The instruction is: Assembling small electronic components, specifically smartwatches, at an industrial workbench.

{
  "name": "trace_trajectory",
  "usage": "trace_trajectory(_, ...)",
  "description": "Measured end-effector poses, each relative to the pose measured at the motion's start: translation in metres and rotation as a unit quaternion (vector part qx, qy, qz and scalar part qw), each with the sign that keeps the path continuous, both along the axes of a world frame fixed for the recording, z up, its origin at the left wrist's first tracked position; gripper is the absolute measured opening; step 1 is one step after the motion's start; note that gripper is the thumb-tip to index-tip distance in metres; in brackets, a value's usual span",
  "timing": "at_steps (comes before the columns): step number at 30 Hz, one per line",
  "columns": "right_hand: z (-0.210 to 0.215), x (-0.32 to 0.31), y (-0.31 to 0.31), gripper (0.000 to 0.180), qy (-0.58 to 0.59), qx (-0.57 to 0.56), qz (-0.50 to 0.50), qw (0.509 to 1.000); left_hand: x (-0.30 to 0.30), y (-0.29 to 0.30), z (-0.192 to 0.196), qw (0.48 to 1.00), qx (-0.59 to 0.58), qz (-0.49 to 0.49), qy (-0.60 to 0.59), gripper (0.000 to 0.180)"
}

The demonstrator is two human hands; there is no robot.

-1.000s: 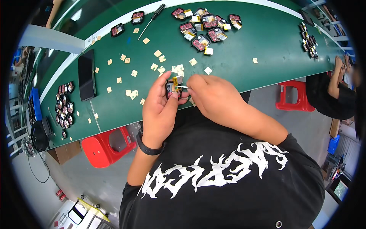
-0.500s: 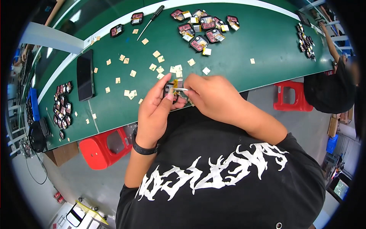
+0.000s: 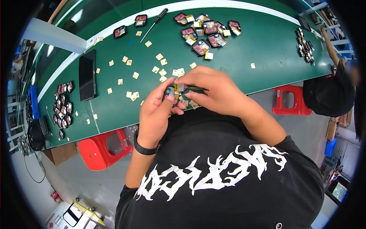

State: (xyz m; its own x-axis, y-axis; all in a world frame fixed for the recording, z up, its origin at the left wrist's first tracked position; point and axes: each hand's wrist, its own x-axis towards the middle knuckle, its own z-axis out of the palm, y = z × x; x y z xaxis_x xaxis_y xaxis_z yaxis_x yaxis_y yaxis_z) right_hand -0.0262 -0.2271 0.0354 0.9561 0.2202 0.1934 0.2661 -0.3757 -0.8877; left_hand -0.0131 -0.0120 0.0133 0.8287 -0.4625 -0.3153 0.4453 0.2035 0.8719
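My left hand [image 3: 154, 114] is closed around a small black device housing [image 3: 168, 91] with a reddish circuit board inside, its thumb lying across the front. A small silver battery [image 3: 180, 87] with yellow tape sticks out at the housing's right side. My right hand [image 3: 219, 89] bends over it, the index fingertip at the battery's upper edge and the thumb lower down, apart from it. Between those fingers runs a slim dark tool, seemingly tweezers [image 3: 199, 88], mostly covered by the hand. Pale square stickers [image 3: 177, 72] lie on the green table just beyond my hands.
Similar open housings [image 3: 209, 27] with batteries cluster at the back, others [image 3: 62, 108] at the left and far right. A screwdriver [image 3: 154, 24] and a black phone-like slab [image 3: 87, 75] lie on the table. Red stools [image 3: 93, 154] stand below its edge. Someone in black [image 3: 324, 93] is at the right.
My right hand has opened out somewhat, its index finger moving up to the battery and its thumb dropping away. The shiny tool tip has left the housing. The view has shifted slightly.
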Motion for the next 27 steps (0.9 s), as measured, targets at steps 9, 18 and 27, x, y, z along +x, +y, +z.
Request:
trace_trajectory(9, -0.009, 0.011, -0.005, 0.016, -0.102, -0.148, 0.093, 0.979, -0.002, -0.001, 0.001, 0.999, 0.041, 0.001, -0.03, 0.046)
trace_trajectory(18, -0.004, -0.006, 0.017, 0.011, 0.022, 0.015, 0.047, 0.999, -0.005, 0.002, -0.003, 0.999, -0.005, 0.021, -0.034, 0.047)
trace_trajectory(27, -0.015, -0.017, 0.025, 0.013, 0.092, 0.144, -0.004, 0.985, -0.01, 0.0, -0.004, 0.996, 0.014, 0.029, -0.088, 0.05)
